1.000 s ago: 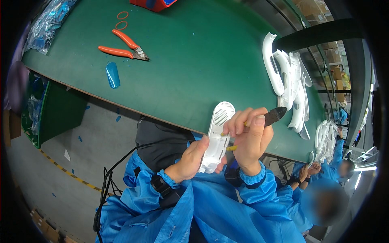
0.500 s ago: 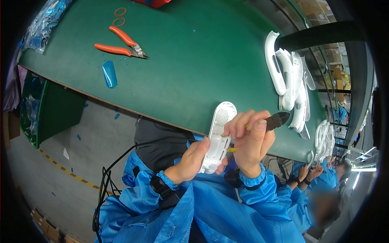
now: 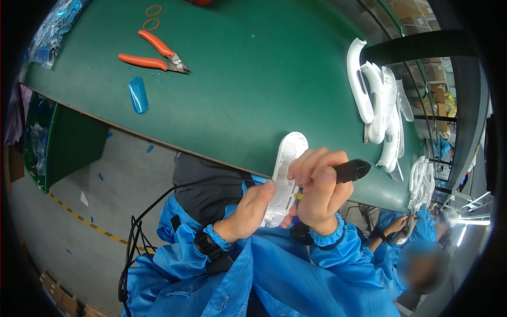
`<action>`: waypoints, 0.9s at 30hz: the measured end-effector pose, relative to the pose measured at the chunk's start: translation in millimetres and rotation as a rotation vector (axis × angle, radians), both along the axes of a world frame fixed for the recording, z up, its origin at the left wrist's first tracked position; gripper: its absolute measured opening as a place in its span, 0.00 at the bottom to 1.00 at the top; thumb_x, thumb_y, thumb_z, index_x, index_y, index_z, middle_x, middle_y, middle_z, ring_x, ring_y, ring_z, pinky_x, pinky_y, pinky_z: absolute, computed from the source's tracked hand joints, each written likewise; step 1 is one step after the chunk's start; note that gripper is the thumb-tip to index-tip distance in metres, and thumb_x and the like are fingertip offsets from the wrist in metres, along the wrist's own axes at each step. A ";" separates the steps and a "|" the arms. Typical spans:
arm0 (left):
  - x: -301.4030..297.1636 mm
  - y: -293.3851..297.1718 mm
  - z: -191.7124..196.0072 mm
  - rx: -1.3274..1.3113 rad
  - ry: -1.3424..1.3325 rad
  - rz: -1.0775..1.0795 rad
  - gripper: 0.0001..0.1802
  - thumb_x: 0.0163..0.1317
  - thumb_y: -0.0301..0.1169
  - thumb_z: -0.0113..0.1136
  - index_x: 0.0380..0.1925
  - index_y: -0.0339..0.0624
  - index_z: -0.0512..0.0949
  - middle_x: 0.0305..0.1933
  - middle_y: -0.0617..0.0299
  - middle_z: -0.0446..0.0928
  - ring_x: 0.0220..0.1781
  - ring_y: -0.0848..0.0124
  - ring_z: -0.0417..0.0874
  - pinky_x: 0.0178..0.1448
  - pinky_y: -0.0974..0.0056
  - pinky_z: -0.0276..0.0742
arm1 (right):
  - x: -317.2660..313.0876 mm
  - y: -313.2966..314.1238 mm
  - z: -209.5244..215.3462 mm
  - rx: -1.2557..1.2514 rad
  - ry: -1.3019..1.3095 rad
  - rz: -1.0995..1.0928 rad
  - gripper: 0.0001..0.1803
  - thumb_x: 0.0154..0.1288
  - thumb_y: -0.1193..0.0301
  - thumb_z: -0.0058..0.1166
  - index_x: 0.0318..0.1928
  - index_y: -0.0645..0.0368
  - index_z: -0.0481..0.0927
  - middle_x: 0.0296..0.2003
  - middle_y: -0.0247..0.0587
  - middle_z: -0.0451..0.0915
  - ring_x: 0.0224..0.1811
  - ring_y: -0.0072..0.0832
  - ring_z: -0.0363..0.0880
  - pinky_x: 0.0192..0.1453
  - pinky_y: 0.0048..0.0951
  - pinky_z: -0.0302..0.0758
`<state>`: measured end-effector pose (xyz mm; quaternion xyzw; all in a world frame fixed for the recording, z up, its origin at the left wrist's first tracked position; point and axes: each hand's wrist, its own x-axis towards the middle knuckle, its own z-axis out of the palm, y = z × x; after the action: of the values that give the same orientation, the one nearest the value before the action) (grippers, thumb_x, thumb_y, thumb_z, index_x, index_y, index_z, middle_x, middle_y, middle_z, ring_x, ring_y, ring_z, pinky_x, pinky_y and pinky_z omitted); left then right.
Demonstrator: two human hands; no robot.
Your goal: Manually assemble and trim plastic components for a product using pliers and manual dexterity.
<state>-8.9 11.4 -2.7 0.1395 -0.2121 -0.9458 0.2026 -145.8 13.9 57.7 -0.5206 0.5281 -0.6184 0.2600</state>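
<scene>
A long white plastic housing (image 3: 291, 150), with a rounded end full of small holes, is tilted up at the table's near edge. My left hand (image 3: 248, 208) grips its lower part, thumb on top. Closed over its right side, my right hand (image 3: 323, 187) holds pliers (image 3: 353, 170) with a dark pointed head and yellow handles. The head points away to the right, while a bit of yellow handle shows beside the housing. My right fingers hide most of the handles and where they meet the housing.
Orange-handled cutters (image 3: 158, 55), orange rings (image 3: 151, 24) and a blue piece (image 3: 138, 95) lie on the green table (image 3: 227, 100). Curved white parts (image 3: 375, 103) are heaped at the right. A co-worker's hands (image 3: 396, 226) show at the lower right; a black cable (image 3: 138, 227) hangs left.
My right hand has turned slightly, and the pliers' head has swung down and a little left. Less yellow handle shows. The housing stays in my left hand; the view has shifted slightly.
</scene>
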 end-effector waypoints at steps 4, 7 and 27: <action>0.4 1.1 -9.6 -0.075 0.025 -0.009 0.36 0.77 0.56 0.29 0.43 0.33 0.76 0.35 0.57 0.80 0.33 0.72 0.81 0.39 0.67 0.79 | -0.1 -1.7 2.4 0.058 0.219 0.018 0.07 0.73 0.75 0.44 0.36 0.66 0.68 0.22 0.40 0.74 0.23 0.25 0.72 0.28 0.27 0.70; 1.1 -0.4 -10.2 -0.096 0.029 -0.033 0.37 0.77 0.56 0.27 0.48 0.31 0.75 0.37 0.56 0.81 0.35 0.70 0.83 0.41 0.67 0.80 | -2.9 -3.0 2.1 0.069 0.128 -0.013 0.07 0.73 0.75 0.44 0.37 0.66 0.69 0.22 0.40 0.74 0.23 0.24 0.72 0.28 0.26 0.70; 15.5 -5.1 7.3 -0.534 -0.450 0.068 0.13 0.71 0.26 0.50 0.51 0.30 0.70 0.32 0.57 0.81 0.31 0.72 0.82 0.39 0.67 0.79 | -18.5 -7.2 34.3 0.317 -0.146 0.163 0.24 0.78 0.55 0.39 0.51 0.69 0.70 0.40 0.47 0.78 0.44 0.36 0.82 0.50 0.37 0.79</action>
<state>6.6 6.4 4.6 0.2935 -0.4864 -0.7953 0.2116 -164.3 6.7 92.0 -0.4678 0.5549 -0.5405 0.4256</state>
